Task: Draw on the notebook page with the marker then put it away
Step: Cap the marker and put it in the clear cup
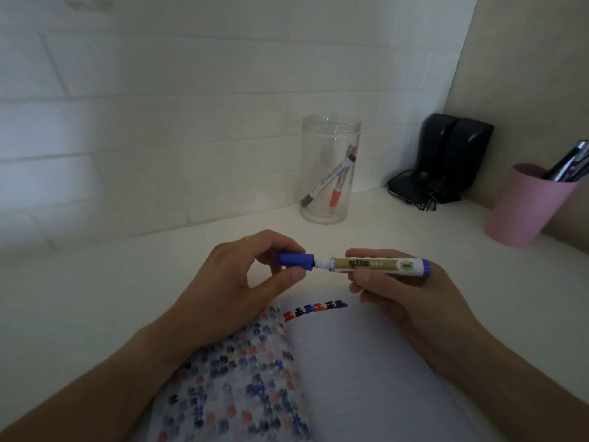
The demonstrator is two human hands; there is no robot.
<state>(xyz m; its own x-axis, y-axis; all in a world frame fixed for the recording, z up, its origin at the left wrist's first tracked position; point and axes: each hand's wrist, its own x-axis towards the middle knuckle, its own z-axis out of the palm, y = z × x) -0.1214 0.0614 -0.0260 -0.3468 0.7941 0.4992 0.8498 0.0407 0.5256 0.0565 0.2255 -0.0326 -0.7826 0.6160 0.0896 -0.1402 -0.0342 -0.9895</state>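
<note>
An open notebook (366, 378) lies on the white desk in front of me. Its left page is full of blue, red and black marks, and its right page carries one short row of red and blue marks at the top. Above it, my right hand (404, 301) holds a blue marker (379, 266) level by its white and gold barrel. My left hand (236, 282) pinches the blue cap (294, 260) just off the marker's tip, with a small gap between cap and barrel.
A clear plastic jar (328, 173) with a black and a red marker stands at the back by the tiled wall. Black speakers with cables (446, 161) fill the corner. A pink cup (526, 205) holding pens stands at the right.
</note>
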